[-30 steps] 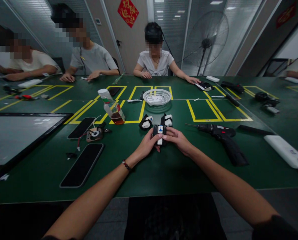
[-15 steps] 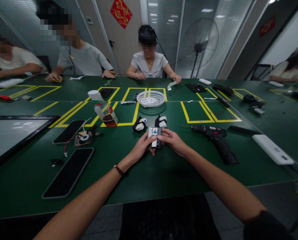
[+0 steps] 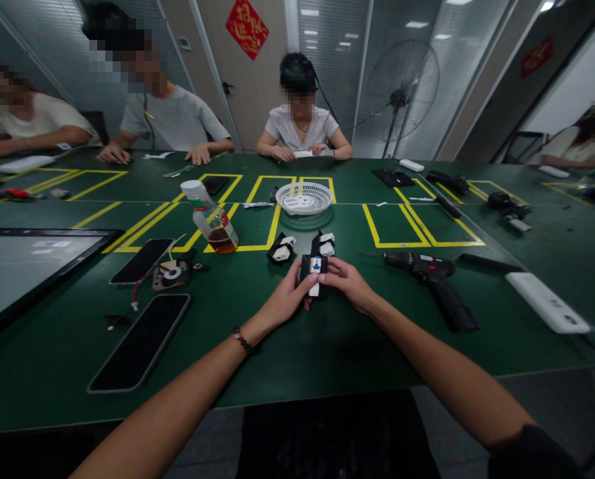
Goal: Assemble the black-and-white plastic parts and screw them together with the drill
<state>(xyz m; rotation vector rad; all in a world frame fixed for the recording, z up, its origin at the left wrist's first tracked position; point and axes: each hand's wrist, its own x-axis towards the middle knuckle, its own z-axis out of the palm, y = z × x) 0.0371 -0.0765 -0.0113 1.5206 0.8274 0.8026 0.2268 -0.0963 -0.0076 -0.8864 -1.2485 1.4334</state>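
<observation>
Between my two hands is a small black box-like piece (image 3: 316,265) with a white strip and a blue mark down its front. My left hand (image 3: 291,291) grips its left side, the thumb on the front face. My right hand (image 3: 351,283) closes on the right side, its thumb also on the front. The fingers behind the piece are mostly hidden. Just beyond lie two black-and-white bundles, one to the left (image 3: 282,248) and another (image 3: 326,244) directly behind the held piece.
A black drill (image 3: 427,273) lies to the right, near a white power bank (image 3: 546,303). Leftward are a tilted bottle (image 3: 210,219), a small speaker-like part (image 3: 170,273) and two phones, the nearer one (image 3: 140,346) large. A white basket (image 3: 304,199) stands ahead. Several people sit around.
The held piece's front has gone from shiny grey to dark around the white strip, both hands still on it. The person opposite has drawn a hand in toward a white item.
</observation>
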